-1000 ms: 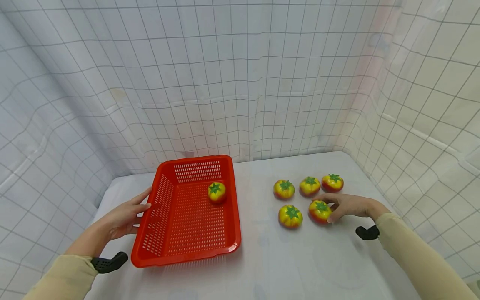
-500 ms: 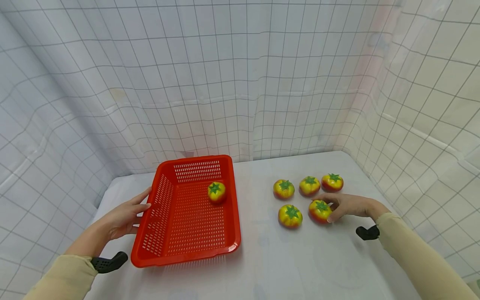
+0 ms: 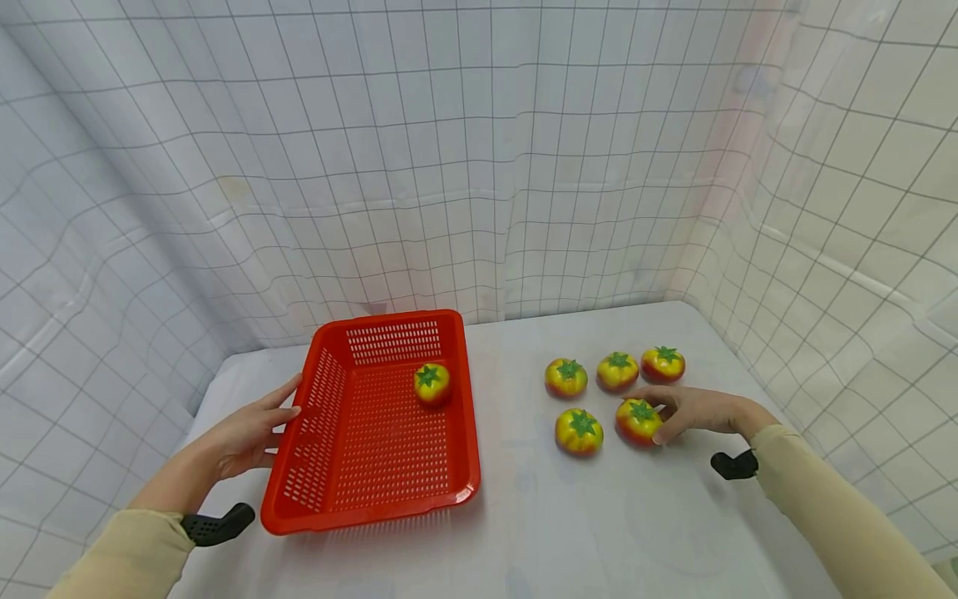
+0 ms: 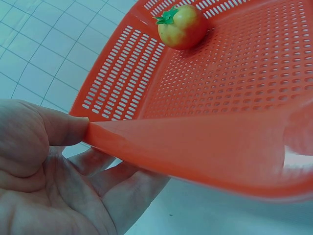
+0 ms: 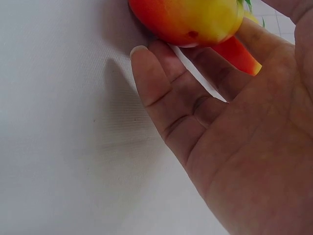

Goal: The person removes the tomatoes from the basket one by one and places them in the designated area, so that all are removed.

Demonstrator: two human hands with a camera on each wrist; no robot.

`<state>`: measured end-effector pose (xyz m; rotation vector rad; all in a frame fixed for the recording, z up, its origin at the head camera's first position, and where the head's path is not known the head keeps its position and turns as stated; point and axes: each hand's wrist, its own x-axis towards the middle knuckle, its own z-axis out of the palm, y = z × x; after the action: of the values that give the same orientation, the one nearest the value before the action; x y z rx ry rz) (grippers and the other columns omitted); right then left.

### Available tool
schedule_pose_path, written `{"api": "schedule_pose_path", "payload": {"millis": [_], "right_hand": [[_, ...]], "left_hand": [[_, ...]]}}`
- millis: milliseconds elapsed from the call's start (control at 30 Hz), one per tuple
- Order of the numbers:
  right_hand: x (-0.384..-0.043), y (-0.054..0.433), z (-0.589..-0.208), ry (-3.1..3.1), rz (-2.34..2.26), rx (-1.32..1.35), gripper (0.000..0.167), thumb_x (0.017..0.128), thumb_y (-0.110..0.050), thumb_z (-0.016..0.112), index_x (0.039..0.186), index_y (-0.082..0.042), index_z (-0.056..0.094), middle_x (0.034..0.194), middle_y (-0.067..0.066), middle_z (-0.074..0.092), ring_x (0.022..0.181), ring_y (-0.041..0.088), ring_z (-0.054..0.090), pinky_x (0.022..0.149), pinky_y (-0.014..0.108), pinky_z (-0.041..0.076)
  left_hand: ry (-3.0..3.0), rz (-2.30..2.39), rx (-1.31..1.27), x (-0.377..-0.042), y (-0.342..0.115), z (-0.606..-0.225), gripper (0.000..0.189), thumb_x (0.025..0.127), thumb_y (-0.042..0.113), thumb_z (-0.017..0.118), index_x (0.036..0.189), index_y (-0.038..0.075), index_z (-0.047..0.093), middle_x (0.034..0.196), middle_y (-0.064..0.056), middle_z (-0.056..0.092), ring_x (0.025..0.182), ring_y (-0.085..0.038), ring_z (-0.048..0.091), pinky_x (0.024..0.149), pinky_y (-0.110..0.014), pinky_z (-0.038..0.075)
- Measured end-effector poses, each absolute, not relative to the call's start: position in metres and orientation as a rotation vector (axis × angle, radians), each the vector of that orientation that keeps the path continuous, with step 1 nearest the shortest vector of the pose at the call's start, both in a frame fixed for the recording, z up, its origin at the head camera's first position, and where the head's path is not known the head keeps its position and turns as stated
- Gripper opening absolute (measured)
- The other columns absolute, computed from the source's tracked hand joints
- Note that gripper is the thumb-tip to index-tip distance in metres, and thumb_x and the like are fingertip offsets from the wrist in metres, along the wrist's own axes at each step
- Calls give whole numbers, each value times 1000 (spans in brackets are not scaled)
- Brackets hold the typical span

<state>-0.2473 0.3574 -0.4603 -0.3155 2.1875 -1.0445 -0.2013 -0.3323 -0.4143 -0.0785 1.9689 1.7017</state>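
Note:
A red perforated plastic basket (image 3: pixel 389 433) stands on the left of the table. My left hand (image 3: pixel 250 434) holds its left rim, thumb on the rim and fingers spread along the outside of the wall. One red-and-yellow fake tomato (image 3: pixel 432 383) with a green leafy top lies inside, near the right wall. My right hand (image 3: pixel 692 410) grips another fake tomato (image 3: pixel 638 421) on the table, thumb at its near side and fingers behind it. In the right wrist view, the fingers curl beside and below that tomato (image 5: pixel 190 19).
More fake tomatoes sit close by: one (image 3: pixel 580 432) just left of the gripped tomato, and a back row of three (image 3: pixel 566 378). A white table (image 3: pixel 569 524) carries everything. White gridded curtains (image 3: pixel 486 166) enclose the back and sides.

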Motion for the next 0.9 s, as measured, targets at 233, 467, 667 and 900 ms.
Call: {"api": "schedule_pose_path", "payload": {"millis": [233, 467, 667, 900], "right_hand": [[-247, 358, -462, 2164, -1074, -329, 80, 81, -26, 83, 154, -24, 47, 152, 15, 39, 134, 36, 40, 108, 52, 40], [-247, 359, -462, 2160, -1080, -333, 81, 81, -25, 83, 154, -24, 47, 152, 14, 39, 131, 34, 41, 108, 50, 40], [-246, 359, -460, 2162, -1077, -305, 82, 81, -26, 83, 155, -24, 46, 158, 17, 34, 137, 38, 37, 112, 59, 35], [-245, 362, -457, 2158, -1088, -367, 84, 85, -22, 80, 158, -15, 40, 148, 16, 43, 126, 32, 48, 101, 41, 45]], "left_hand": [[1971, 1702, -71, -201, -333, -414, 73, 112, 23, 42, 163, 28, -11, 142, -26, 48, 108, -35, 67, 87, -57, 58], [1962, 1708, -70, -202, -333, -414, 74, 112, 24, 43, 163, 28, -11, 143, -25, 47, 108, -34, 66, 88, -57, 57], [1960, 1708, -68, -201, -333, -413, 74, 112, 24, 42, 163, 28, -11, 142, -25, 48, 108, -34, 67, 88, -57, 57], [1970, 1699, -72, -202, -333, -415, 74, 112, 24, 42, 163, 28, -11, 144, -27, 45, 108, -34, 66, 87, -57, 57]]}}
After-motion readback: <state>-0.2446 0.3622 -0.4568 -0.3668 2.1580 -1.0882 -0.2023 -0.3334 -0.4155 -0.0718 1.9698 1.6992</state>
